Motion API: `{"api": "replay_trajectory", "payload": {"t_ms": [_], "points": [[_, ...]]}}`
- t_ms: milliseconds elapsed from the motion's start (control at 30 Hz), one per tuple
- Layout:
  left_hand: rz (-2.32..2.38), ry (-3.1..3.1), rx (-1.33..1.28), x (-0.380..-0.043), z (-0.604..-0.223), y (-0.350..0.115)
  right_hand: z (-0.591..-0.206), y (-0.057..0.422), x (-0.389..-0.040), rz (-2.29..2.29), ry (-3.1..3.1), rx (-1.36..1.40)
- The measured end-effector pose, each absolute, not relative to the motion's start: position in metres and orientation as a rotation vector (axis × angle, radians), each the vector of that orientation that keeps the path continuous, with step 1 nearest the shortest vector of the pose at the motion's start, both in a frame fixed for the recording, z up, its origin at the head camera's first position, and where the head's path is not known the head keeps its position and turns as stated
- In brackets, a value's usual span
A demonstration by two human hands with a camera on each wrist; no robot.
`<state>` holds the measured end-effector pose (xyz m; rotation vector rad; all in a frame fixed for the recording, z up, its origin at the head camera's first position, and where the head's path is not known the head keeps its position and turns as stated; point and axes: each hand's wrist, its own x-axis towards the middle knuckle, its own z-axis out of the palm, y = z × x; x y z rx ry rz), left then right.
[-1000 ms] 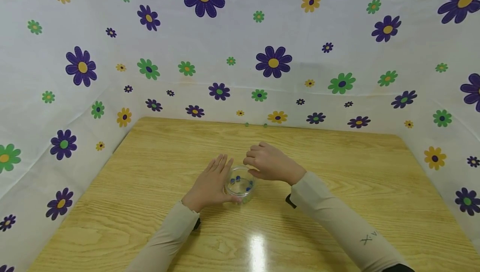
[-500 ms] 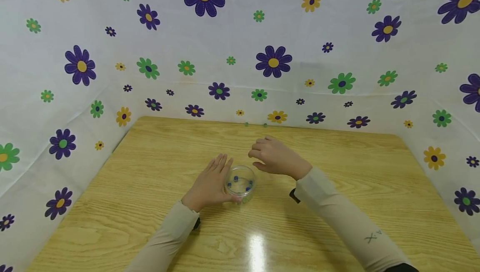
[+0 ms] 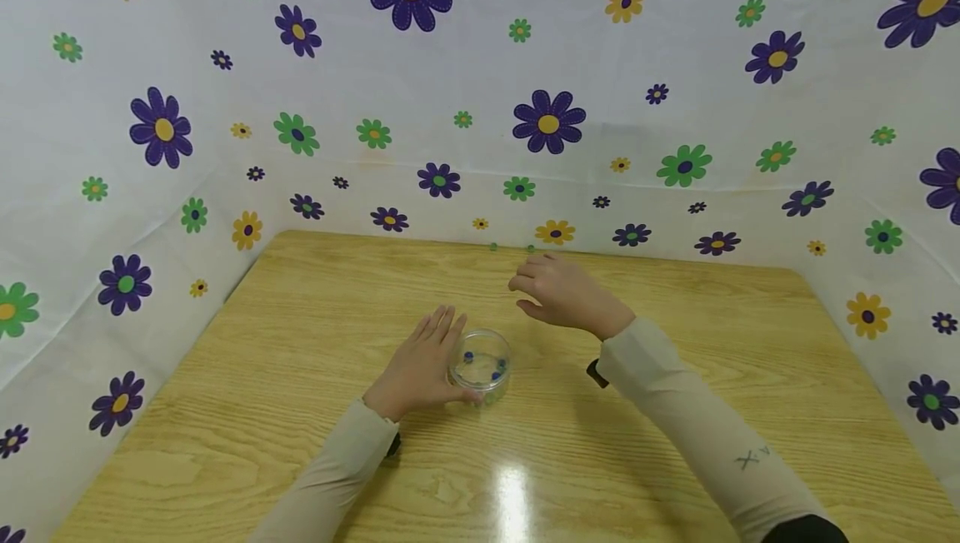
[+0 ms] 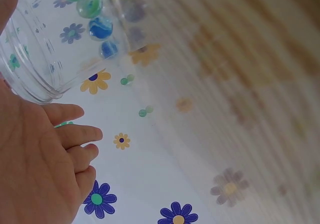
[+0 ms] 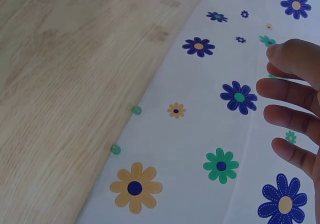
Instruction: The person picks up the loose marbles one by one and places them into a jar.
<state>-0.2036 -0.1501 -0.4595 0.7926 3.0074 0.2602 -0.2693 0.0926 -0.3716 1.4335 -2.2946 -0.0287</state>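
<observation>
A clear round jar (image 3: 480, 360) stands near the middle of the wooden table, with blue and green glass marbles (image 4: 101, 28) along its bottom. My left hand (image 3: 422, 366) steadies it from the left, the thumb bent around the near side and the fingers extended along the far left. Beyond the jar and to its right, my right hand (image 3: 566, 293) hovers over the table. Its loosely bent fingers (image 5: 287, 91) hold nothing in the right wrist view. Two green marbles (image 5: 136, 110) lie apart at the table's back edge, against the cloth.
White cloth (image 3: 450, 68) printed with flowers rises behind the wooden table (image 3: 337, 276) and along both sides. A bright light reflection (image 3: 513, 493) shows on the tabletop at the front.
My right hand has moved from the jar's rim away toward the back and slightly right. Some blue marbles in the jar have shifted. The left hand stays at the jar.
</observation>
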Motion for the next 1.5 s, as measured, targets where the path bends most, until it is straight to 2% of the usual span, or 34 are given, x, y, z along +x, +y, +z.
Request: {"api": "replay_trajectory", "payload": {"t_ms": [1500], "points": [[0.237, 3.016, 0.814, -0.204, -0.459, -0.15, -0.395, 0.11, -0.337, -0.004, -2.71, 1.019]]}}
